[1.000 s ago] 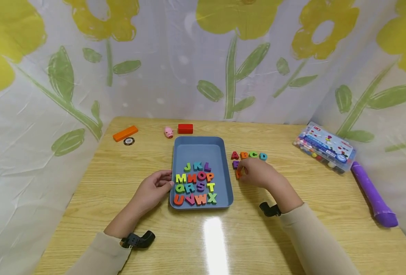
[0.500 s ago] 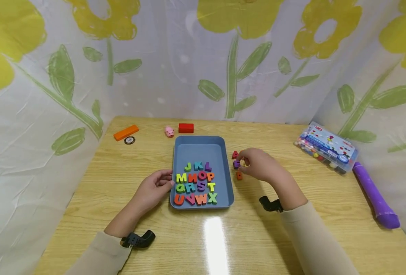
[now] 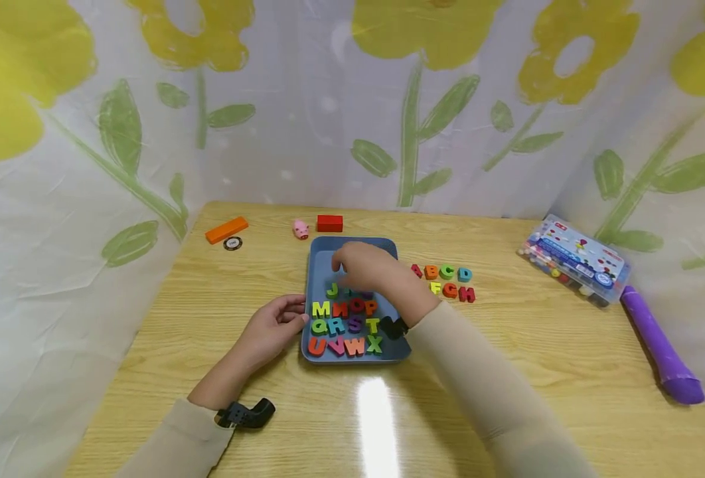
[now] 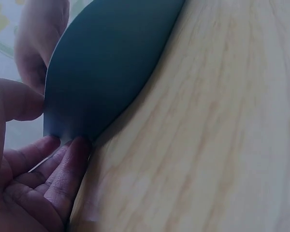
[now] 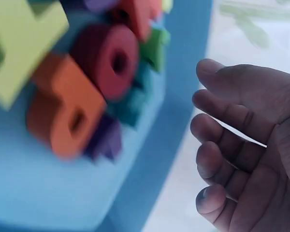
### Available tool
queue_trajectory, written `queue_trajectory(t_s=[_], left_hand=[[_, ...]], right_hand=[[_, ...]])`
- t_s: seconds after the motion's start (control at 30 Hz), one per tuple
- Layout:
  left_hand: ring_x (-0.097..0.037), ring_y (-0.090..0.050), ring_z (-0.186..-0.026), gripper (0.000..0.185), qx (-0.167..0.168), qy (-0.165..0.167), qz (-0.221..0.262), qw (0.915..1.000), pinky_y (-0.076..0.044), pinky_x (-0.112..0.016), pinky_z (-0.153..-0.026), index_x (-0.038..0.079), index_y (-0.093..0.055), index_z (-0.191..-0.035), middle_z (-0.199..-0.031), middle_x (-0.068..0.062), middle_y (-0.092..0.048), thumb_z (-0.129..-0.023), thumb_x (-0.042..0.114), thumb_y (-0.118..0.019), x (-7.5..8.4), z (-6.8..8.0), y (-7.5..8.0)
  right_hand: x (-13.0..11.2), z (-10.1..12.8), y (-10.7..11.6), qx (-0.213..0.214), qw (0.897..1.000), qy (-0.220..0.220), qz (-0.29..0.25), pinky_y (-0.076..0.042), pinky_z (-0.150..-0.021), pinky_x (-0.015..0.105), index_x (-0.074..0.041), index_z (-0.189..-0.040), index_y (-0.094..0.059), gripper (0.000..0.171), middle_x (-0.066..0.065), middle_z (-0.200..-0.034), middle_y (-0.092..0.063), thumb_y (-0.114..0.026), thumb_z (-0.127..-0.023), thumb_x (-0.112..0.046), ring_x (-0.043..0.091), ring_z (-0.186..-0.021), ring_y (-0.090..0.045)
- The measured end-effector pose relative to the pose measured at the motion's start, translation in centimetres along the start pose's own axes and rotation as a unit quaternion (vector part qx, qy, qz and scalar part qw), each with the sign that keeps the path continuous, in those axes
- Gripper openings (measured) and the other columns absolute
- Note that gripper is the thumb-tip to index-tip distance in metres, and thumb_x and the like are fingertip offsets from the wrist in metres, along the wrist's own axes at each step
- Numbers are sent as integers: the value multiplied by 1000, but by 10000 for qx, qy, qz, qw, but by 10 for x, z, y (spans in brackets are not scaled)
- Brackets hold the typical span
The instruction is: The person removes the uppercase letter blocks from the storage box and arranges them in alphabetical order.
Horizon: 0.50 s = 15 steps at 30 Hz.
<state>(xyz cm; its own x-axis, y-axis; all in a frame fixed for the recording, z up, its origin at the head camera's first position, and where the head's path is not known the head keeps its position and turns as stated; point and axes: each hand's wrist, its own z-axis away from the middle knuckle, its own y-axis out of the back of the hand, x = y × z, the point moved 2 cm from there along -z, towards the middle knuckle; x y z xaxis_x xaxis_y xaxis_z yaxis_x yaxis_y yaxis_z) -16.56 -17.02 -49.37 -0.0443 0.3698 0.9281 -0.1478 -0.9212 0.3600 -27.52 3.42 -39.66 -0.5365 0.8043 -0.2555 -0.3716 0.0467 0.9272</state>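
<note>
My left hand (image 3: 273, 330) holds the near-left side of the blue-grey tray (image 3: 307, 342); in the left wrist view its thumb is at the rim and the fingertips lie low against the outer wall (image 4: 106, 63). Over the tray's back half hovers my right hand (image 3: 361, 265), fingers loosely curled and holding nothing. The tray bears rows of coloured letter blocks, among them a yellow M (image 3: 320, 309), an orange P (image 5: 70, 113) and a dark red O (image 5: 108, 60). The hand and wrist partly cover the K and L. Right of the tray, letters A to D stand above F (image 3: 435, 288), G and H.
Behind the tray stand a pink pig figure (image 3: 301, 229) and a red block (image 3: 330, 223). An orange bar (image 3: 227, 230) and a round chip (image 3: 233, 243) lie back left. On the right are a clear bead box (image 3: 576, 259) and a purple, microphone-shaped object (image 3: 660, 345).
The right hand has left the letter blocks beside the tray and moved left over the tray. B, C, D, F, G and H now show. The left hand keeps its place at the tray.
</note>
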Motion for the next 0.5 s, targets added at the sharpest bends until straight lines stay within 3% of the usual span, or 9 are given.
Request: queue_trajectory(t_s=[0.2,0.5], left_hand=[[-26,-70,-120,47,-1,-29,7,10000,-57,-39,-105,3,-60,-152,-138,-17,-71,-108,19,-68,0,1,0],[-28,-69,-122,48,-6,-18,-18,10000,-56,-42,-107,4,-60,-152,-139,-16,-70,-108,19,-68,2,1,0]], right_hand=[[-8,-15,-18,-222,9996,-3,168,-60,-103,42,-12,-130,-77,31,4,-126,-76,-79,-102,-25,20,-108,-67],[-12,-16,-22,-192,9996,119,172,-60,-100,40,-15,-123,-79,23,2,-118,-77,-80,-101,-23,19,-102,-66]])
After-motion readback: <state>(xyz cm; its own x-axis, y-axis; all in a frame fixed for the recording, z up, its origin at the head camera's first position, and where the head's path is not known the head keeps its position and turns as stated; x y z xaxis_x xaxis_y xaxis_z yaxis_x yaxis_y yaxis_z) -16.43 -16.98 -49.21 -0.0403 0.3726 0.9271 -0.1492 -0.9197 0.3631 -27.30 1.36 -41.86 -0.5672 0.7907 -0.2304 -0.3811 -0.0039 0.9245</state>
